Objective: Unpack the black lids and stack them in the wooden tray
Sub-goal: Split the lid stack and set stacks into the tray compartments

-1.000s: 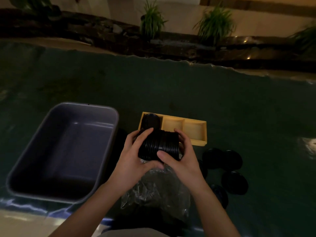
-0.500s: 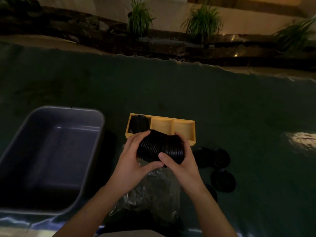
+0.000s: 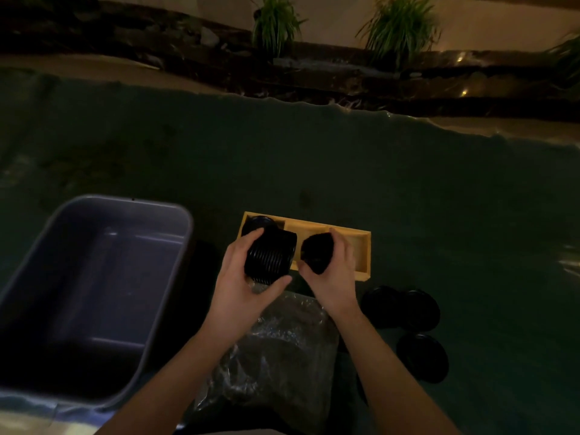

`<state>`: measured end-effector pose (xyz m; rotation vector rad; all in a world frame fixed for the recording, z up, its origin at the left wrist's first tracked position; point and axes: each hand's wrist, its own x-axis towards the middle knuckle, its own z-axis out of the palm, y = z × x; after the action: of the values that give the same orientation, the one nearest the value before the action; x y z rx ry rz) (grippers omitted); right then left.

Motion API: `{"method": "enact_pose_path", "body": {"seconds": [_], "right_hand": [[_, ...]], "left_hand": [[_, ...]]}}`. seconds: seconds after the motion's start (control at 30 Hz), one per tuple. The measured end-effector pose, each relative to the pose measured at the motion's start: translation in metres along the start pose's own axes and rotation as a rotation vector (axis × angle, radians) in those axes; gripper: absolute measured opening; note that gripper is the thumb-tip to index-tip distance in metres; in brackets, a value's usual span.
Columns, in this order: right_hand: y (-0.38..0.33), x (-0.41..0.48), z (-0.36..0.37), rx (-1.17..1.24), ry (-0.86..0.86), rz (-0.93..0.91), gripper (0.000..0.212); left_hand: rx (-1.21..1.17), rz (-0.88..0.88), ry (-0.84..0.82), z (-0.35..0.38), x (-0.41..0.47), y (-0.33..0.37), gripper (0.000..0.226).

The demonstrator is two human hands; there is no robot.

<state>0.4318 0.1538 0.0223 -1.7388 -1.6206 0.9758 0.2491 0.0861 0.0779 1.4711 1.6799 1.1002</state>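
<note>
My left hand (image 3: 243, 281) grips a thick stack of black lids (image 3: 271, 257), held on edge over the near left of the wooden tray (image 3: 364, 257). A smaller bunch of black lids (image 3: 317, 251) sits in my right hand (image 3: 337, 271), over the tray's middle compartment. The two bunches are apart. The tray has three compartments; a black lid (image 3: 259, 222) lies in the left one. Several loose black lids (image 3: 405, 307) lie on the dark table to the right, one more lid (image 3: 422, 356) nearer me.
A big grey plastic tub (image 3: 169, 271) stands left of the tray. A crumpled clear plastic bag (image 3: 282, 356) lies under my wrists at the near edge. Beyond the dark green table cover (image 3: 345, 164) are a stone ledge and potted plants (image 3: 400, 26).
The single stack held between both hands has been split in two: the left hand keeps the larger part, the right hand has drawn a smaller part away to the right.
</note>
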Motion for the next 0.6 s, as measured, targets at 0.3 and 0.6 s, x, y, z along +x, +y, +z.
{"method": "enact_pose_path", "body": {"seconds": [0.3, 0.6], "right_hand": [[0.031, 0.071, 0.062, -0.727, -0.182, -0.139, 0.091], [0.032, 0.066, 0.061, -0.591, -0.212, -0.123, 0.082]], "left_hand": [[0.083, -0.047, 0.025, -0.001, 0.019, -0.012, 0.088], [0.076, -0.051, -0.004, 0.003, 0.029, -0.013, 0.089]]}}
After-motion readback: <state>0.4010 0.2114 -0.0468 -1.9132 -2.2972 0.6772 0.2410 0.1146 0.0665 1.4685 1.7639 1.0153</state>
